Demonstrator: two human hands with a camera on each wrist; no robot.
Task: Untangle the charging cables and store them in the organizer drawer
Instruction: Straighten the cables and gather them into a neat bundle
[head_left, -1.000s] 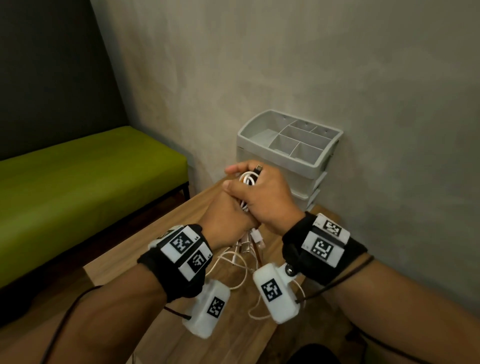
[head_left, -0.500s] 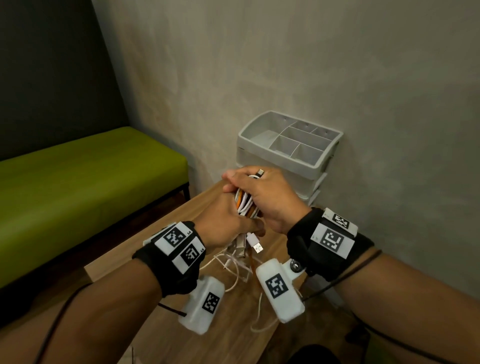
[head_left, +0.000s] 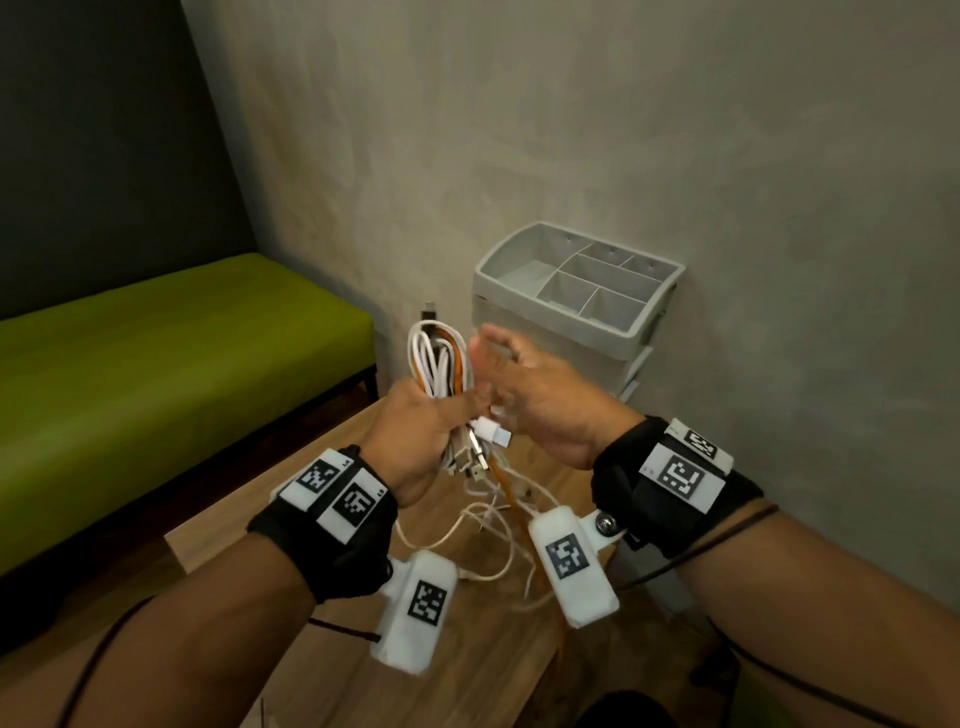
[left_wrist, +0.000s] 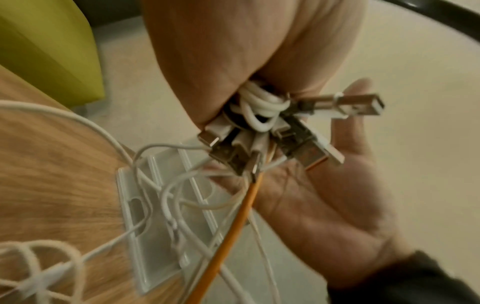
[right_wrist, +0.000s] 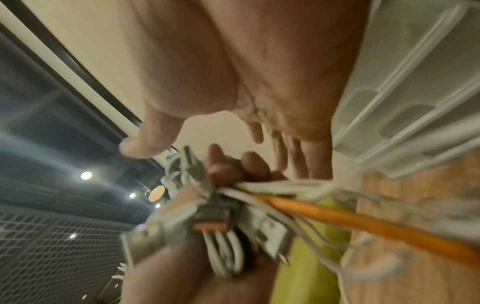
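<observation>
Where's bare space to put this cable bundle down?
The organizer's top tray compartments look bare, the large left one roomiest. Bare wood shows at the table's left edge. Loose cables crowd the tabletop under both hands, beside the organizer.

Head view looks down from above; both wrist views closely share the cable bundle (head_left: 439, 364).

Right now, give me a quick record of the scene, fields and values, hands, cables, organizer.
left hand: grips the cable bundle, loops sticking up
right hand: fingers straight, beside the bundle, holding nothing
orange cable: runs from the bundle down to the table
loose cables: tangled on the table, below the hands
organizer: against the wall, top tray compartments hold no cables
cables stored: none yet
</observation>
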